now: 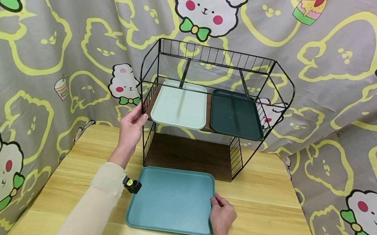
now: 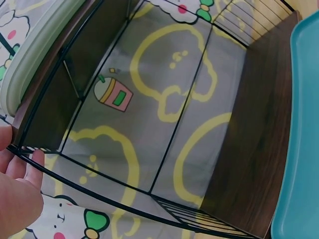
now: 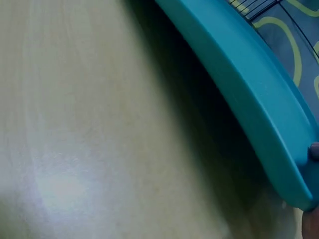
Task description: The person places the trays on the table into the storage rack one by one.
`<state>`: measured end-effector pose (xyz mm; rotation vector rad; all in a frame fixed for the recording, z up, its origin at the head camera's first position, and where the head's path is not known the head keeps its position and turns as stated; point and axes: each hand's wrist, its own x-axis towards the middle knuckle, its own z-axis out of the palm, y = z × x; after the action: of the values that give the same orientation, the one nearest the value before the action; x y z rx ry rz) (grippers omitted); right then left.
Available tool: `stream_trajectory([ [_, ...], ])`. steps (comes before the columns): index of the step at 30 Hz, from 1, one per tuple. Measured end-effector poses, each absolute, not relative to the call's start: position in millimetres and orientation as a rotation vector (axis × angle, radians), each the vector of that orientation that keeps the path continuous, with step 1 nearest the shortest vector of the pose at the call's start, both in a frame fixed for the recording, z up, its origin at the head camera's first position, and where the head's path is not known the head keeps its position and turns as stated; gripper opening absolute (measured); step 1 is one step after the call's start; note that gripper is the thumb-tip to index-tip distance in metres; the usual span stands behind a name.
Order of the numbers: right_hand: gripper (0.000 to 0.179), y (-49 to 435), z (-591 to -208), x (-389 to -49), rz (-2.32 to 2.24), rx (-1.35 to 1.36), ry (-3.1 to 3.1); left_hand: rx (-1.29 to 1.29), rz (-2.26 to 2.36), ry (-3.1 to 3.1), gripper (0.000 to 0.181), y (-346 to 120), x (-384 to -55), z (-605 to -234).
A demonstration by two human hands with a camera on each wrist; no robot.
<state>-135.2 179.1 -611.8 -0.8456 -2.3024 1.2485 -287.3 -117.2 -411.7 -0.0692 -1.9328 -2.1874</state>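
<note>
My left hand grips the left front post of a two-tier black wire rack at middle-shelf height, thumb in front and fingers behind. In the left wrist view, fingertips show beside the wire at the shelf's corner. A blue-teal rectangular tray is in front of the rack; my right hand pinches its right edge, thumb on top. The right wrist view shows the tray's near side raised off the table, with a shadow below. On the upper shelf lie a pale green tray and a dark green tray, side by side.
The rack stands at the back of a light wooden table. Its lower shelf is dark brown board. A patterned grey curtain hangs behind and on both sides. Two dark struts slant down behind the rack's upper front wire.
</note>
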Motion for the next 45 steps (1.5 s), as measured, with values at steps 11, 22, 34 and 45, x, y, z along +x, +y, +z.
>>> stream_trajectory([
  [11, 0.018, 182, -597, -139, 1.361, -0.875, -2.268, -0.067, -2.189, -1.931, 0.054, -120, -287, -410],
  [22, 0.018, 194, -565, -162, 1.381, -0.9, -2.172, -0.065, -2.178, -1.937, 0.053, -122, -287, -408],
  [34, 0.023, 215, -562, -195, 1.478, -0.924, -2.176, -0.05, -2.17, -1.942, 0.053, -122, -287, -410],
  [45, 0.024, 221, -572, -216, 1.555, -0.951, -2.131, -0.054, -2.194, -1.935, 0.054, -118, -288, -412],
])
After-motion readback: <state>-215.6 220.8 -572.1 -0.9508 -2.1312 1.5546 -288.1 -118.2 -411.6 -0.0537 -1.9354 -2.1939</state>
